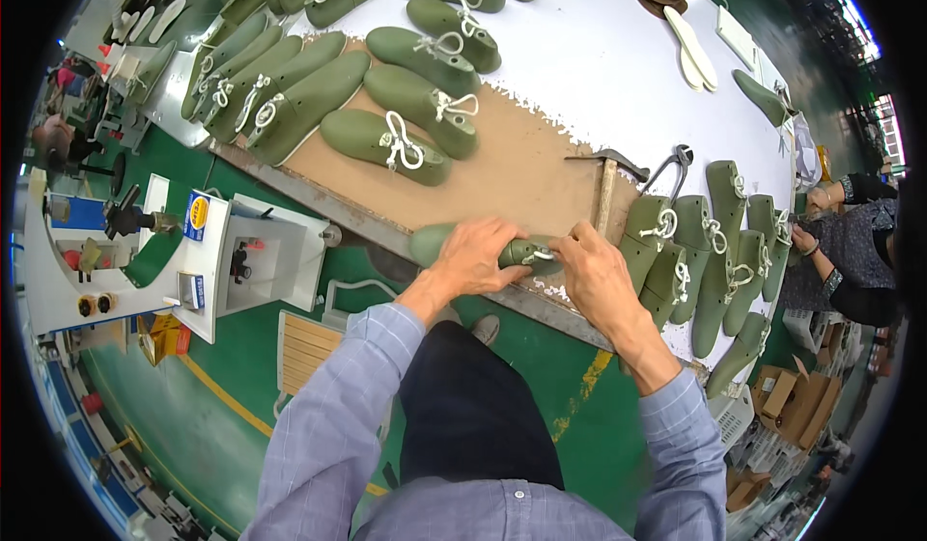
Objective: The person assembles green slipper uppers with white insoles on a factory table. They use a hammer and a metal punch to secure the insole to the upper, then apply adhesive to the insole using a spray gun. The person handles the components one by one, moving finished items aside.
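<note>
A green shoe last [432, 245] lies on its side along the table's near edge, its toe to the left. Wrapped over its middle, my left hand [475, 256] grips it with the thumb on the near side. At the heel end, the fingers of my right hand [597, 278] are pinched together on a white cord [544, 254] fixed to the last. The fingertips partly cover the cord and the heel. Another green last [386, 145] with a looped white cord rests farther back on the brown board [541, 179].
A hammer [608, 189] and pincers [673, 166] lie beyond my right hand. Several corded lasts [710, 261] stand at the right, more [299, 102] at the back left. White insoles [690, 51] lie far back. A co-worker's sleeve [859, 189] shows at the right; a stool [307, 353] stands below.
</note>
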`<move>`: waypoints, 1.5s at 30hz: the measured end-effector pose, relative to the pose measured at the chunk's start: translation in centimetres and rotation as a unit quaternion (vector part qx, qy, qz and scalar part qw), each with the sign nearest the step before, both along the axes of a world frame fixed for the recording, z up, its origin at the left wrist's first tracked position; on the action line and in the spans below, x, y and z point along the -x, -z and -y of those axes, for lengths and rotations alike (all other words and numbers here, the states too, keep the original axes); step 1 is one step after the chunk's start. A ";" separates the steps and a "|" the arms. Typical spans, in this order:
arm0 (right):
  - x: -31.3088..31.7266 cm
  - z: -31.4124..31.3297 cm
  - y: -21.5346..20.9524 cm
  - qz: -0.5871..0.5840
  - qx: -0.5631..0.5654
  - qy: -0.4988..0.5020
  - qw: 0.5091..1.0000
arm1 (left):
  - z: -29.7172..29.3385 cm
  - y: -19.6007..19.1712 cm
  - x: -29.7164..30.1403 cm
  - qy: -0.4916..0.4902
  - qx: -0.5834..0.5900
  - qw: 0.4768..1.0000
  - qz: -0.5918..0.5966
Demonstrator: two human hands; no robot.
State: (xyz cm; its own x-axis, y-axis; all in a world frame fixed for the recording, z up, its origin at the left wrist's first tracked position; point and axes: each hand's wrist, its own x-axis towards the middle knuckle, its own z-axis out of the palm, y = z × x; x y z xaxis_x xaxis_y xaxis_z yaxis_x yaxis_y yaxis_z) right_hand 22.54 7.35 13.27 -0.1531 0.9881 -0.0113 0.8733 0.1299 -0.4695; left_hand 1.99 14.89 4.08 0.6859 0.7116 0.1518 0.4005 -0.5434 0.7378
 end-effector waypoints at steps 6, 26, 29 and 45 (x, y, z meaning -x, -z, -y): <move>0.7 -0.1 0.0 0.006 -0.013 -0.036 0.999 | 0.2 0.3 0.3 -0.007 -0.004 1.000 0.005; 4.3 -0.4 5.1 -0.046 -0.007 0.062 0.997 | 0.1 0.9 0.0 -0.014 -0.021 0.999 -0.022; 4.5 -0.8 4.9 0.013 0.014 0.000 1.000 | 0.5 1.3 0.1 -0.024 -0.013 0.999 -0.037; -5.7 -1.7 4.8 -0.143 -0.055 0.265 0.952 | 0.9 1.0 -0.9 -0.126 -0.010 0.992 -0.017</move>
